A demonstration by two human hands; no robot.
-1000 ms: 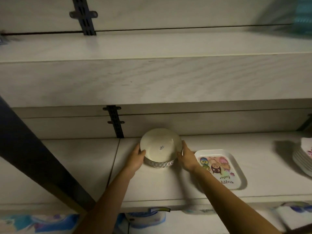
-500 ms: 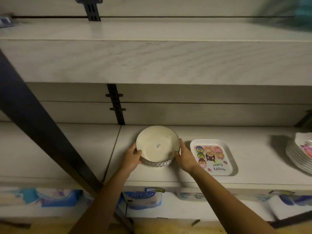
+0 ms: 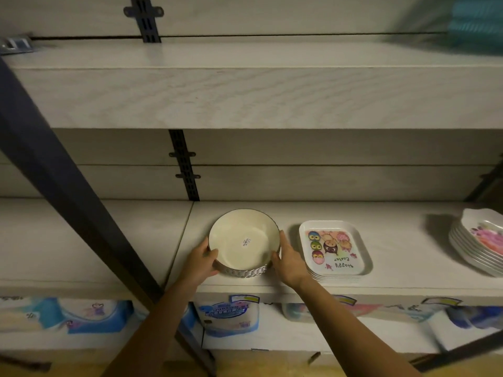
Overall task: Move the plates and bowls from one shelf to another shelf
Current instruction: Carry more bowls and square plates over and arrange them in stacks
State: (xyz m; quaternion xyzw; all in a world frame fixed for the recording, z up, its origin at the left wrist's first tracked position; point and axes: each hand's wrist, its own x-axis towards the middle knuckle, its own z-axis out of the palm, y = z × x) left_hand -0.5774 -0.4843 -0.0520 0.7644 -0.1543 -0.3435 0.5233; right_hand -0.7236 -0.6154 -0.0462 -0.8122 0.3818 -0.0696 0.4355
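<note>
A cream bowl (image 3: 239, 240) with a dark rim, a patterned outer wall and a small sticker inside stands on the middle shelf (image 3: 394, 240). My left hand (image 3: 201, 258) grips its left side and my right hand (image 3: 288, 258) grips its right side. Just right of the bowl lies a stack of square white plates (image 3: 336, 247) printed with cartoon owls. At the far right edge sits a stack of round white plates (image 3: 479, 244) with a pink print, partly cut off by the frame.
A bare upper shelf (image 3: 245, 58) runs above, with a teal object (image 3: 476, 25) at its far right. A dark slanted post (image 3: 54, 180) crosses the left side. Packs of tissue (image 3: 228, 318) fill the shelf below. A slotted black upright (image 3: 185, 167) stands behind the bowl.
The view has tilted down, showing more of the lower shelf. Both hands stay on the bowl, which now sits level with its inside facing up.
</note>
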